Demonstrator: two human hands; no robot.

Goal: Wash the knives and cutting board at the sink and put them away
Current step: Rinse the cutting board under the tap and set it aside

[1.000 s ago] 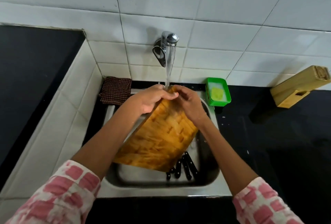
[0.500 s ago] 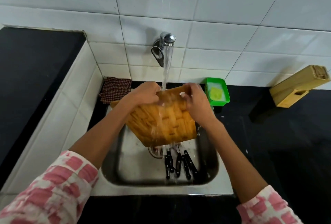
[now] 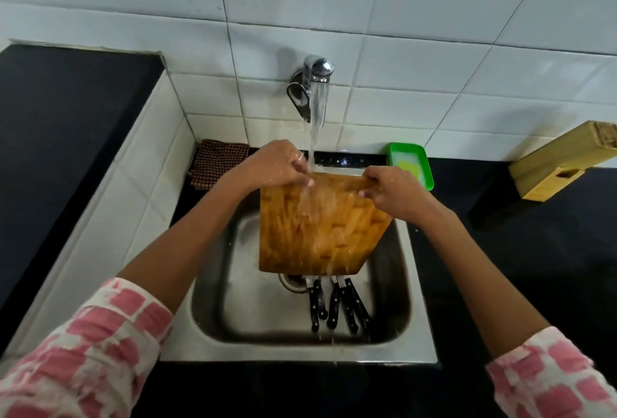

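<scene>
1. The step in hand looks like rinsing the cutting board (image 3: pixel 320 227). It is held upright and tilted over the sink (image 3: pixel 394 347), its top edge right under the tap (image 3: pixel 315 76), and the running water sheets down its face.
2. The left hand (image 3: pixel 277 165) has its grip closed on the board's top edge just left of the tap's stream, fingers curled over the rim. The right hand (image 3: pixel 394 192) pinches the top right corner, thumb on the near face.
3. The knives (image 3: pixel 337 305) lie in the sink basin below the tap, near the drain, black handles pointing towards the person. They seem to be waiting their turn.
4. Next, I judge, the board needs turning so its far face meets the stream. Then it must leave the sink; wet wood is slippery, so both hands should hold firm.
5. The wooden knife block (image 3: pixel 564 163) stands on the dark worktop well to the right of the tap, probably where the knives go.
6. A green soap dish (image 3: pixel 425 167) sits just right of the tap, and a checked cloth (image 3: pixel 217 160) lies to its left.
7. Hidden: the board's far face, the knife blades behind its lower edge, and most of the drain. The knife count is unclear; the block is cut off by the frame edge.
</scene>
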